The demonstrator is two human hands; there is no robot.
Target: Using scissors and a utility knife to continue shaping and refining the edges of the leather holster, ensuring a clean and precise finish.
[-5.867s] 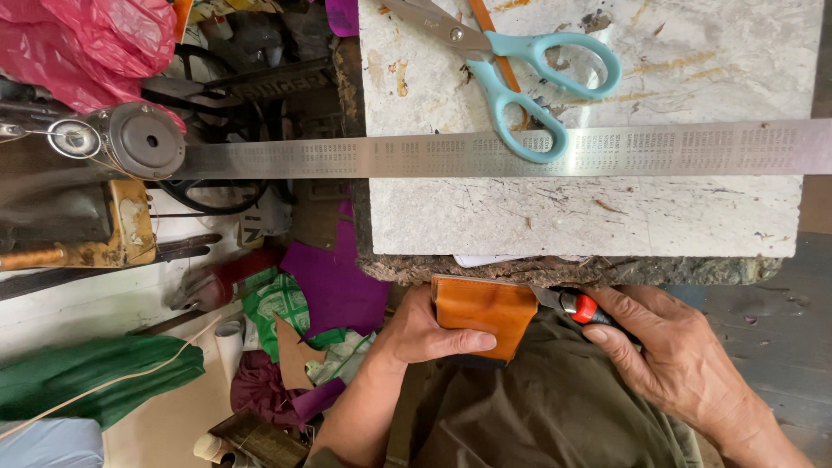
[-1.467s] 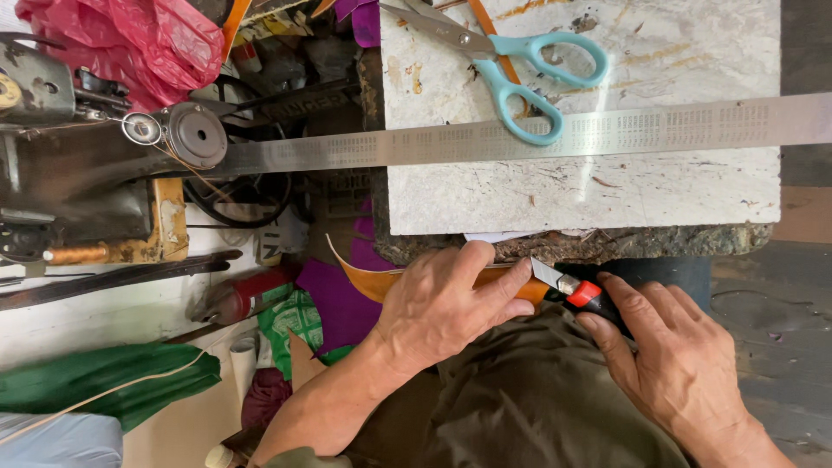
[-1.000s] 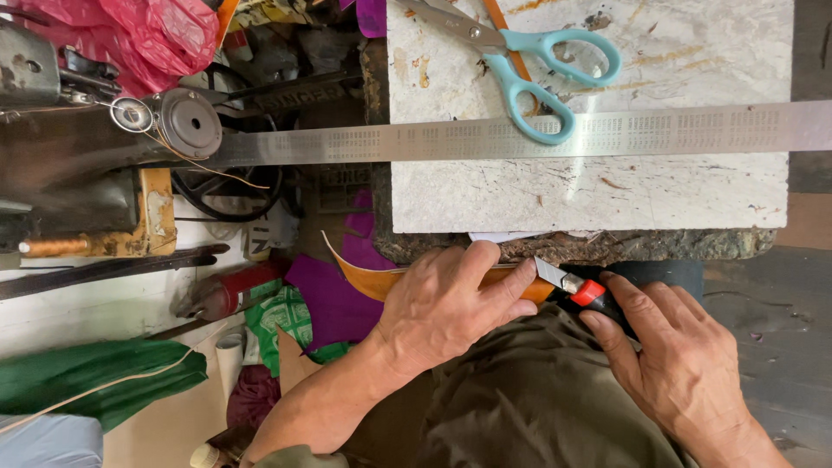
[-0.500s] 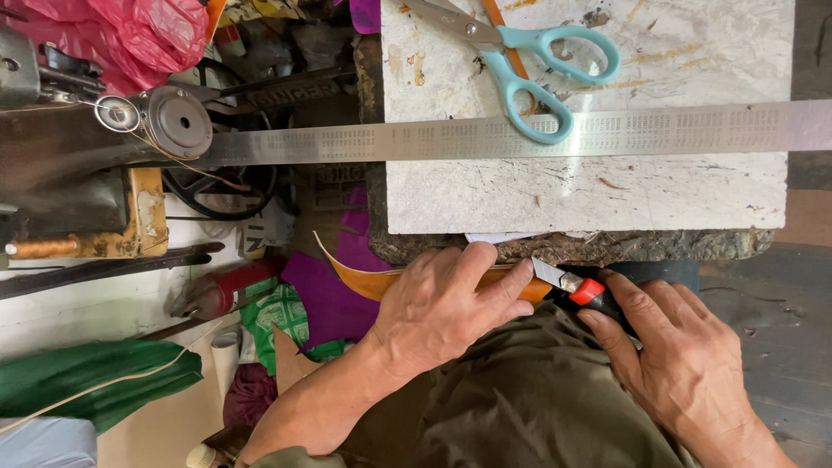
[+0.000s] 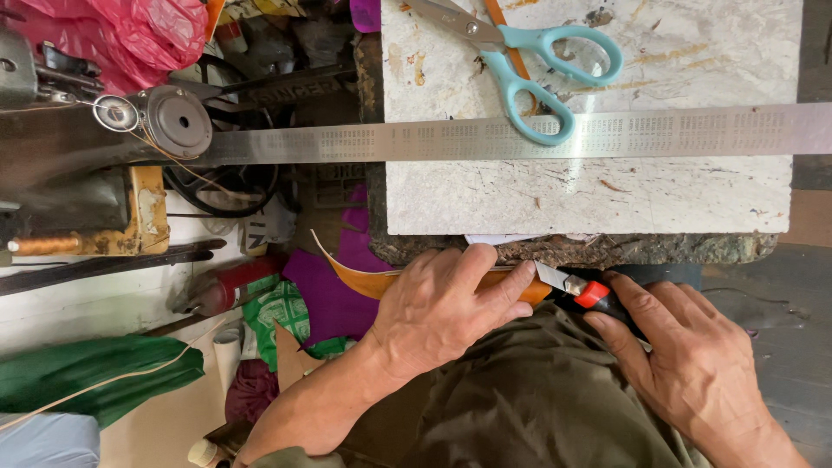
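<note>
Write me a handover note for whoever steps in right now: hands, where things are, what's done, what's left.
Left hand: pressed flat on the tan leather piece, pinning it on the lap.
Right hand: grips the utility knife, blade at the leather's right end beside the left fingertips.
Stone slab ahead carries the steel ruler and teal scissors, both untouched.
Done: leather pinned, blade placed.
Left: apparently the cut itself; progress can't be judged.

left hand: now flat over the tan leather piece, no longer gripping it upright | leather: lies low, end curling left | utility knife: blade now at leather's edge under right hand
</note>
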